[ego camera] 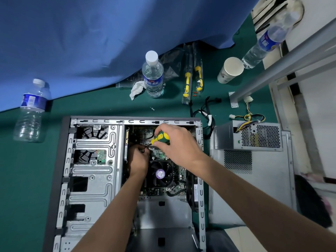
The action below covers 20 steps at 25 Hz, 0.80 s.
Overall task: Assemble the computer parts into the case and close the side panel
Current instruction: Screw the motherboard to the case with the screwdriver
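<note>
Gripping a green-and-yellow-handled screwdriver (pixel 160 138), the right hand (pixel 179 145) worked inside the open grey metal computer case (pixel 94 171) at frame centre; the left hand (pixel 139 160) pinched something unclear at its tip.

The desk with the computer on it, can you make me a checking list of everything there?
Surface: green mat.
Job's things: open grey metal computer case; grey metal power supply box on detached silver side panel.
Clutter: three clear plastic water bottles, white paper cup, crumpled white tissue, bagged yellow screwdrivers.
Hands: right hand grips yellow-green screwdriver; left hand pinches something small, unclear.
Cables: black cable bundle; coloured supply wires.
Surroundings: blue cloth.
</note>
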Each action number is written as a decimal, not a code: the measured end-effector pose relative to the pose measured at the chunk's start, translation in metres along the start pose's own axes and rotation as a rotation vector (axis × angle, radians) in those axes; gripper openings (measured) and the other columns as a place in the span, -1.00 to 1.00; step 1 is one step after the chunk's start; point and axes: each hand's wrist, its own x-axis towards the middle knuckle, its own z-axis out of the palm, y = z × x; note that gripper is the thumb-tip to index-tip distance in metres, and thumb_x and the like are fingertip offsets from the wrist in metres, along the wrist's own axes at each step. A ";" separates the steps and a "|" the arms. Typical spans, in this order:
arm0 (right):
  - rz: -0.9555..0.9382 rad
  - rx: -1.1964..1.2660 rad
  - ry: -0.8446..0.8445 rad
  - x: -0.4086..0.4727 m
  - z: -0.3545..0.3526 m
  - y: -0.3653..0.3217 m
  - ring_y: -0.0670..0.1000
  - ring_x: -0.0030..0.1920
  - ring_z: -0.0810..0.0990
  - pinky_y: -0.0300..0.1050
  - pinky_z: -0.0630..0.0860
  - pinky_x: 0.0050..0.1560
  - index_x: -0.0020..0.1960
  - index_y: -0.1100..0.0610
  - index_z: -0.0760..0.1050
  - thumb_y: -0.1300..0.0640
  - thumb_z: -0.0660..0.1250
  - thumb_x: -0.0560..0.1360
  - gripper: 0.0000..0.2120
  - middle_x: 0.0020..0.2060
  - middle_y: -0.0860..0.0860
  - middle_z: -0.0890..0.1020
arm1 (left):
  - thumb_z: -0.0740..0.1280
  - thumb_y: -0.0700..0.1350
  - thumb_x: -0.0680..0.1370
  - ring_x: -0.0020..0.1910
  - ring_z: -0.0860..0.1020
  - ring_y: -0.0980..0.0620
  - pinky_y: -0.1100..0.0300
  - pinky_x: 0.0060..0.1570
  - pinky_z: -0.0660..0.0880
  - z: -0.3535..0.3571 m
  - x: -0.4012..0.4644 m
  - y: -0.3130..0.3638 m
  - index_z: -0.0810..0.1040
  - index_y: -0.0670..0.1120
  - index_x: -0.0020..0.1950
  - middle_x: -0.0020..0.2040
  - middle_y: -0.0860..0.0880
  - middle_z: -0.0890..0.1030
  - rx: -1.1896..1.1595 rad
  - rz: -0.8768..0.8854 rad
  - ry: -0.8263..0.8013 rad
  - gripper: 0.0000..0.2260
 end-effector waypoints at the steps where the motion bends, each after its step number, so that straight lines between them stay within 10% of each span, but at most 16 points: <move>1: -0.002 -0.011 -0.008 0.001 -0.001 -0.001 -0.09 -0.26 0.40 -0.16 0.25 -0.21 0.09 -0.02 0.49 -0.03 0.41 0.52 -0.80 -0.14 -0.08 0.53 | 0.30 -0.11 0.62 -0.10 0.52 -0.09 0.18 -0.13 0.33 0.000 -0.001 0.000 0.51 -0.22 0.14 -0.06 -0.15 0.58 0.012 0.016 0.005 -0.80; 13: -0.156 -0.190 -0.124 0.001 0.005 -0.011 0.05 0.08 0.49 -0.12 0.39 0.04 0.18 0.11 0.48 0.13 0.40 0.54 -0.76 0.05 0.01 0.54 | 0.28 -0.07 0.63 -0.01 0.58 -0.18 0.13 -0.12 0.37 -0.003 -0.002 -0.001 0.48 -0.21 0.18 0.02 -0.24 0.60 0.066 -0.026 -0.056 -0.76; 20: -0.196 -0.297 -0.308 0.016 -0.010 -0.023 0.04 -0.09 0.44 -0.11 0.35 -0.09 0.19 0.14 0.45 0.28 0.29 0.54 -0.76 0.05 -0.01 0.40 | 0.21 -0.24 0.60 -0.09 0.58 -0.14 0.13 -0.15 0.44 -0.017 -0.030 0.007 0.43 -0.06 0.38 0.07 -0.16 0.63 0.088 0.009 -0.041 -0.66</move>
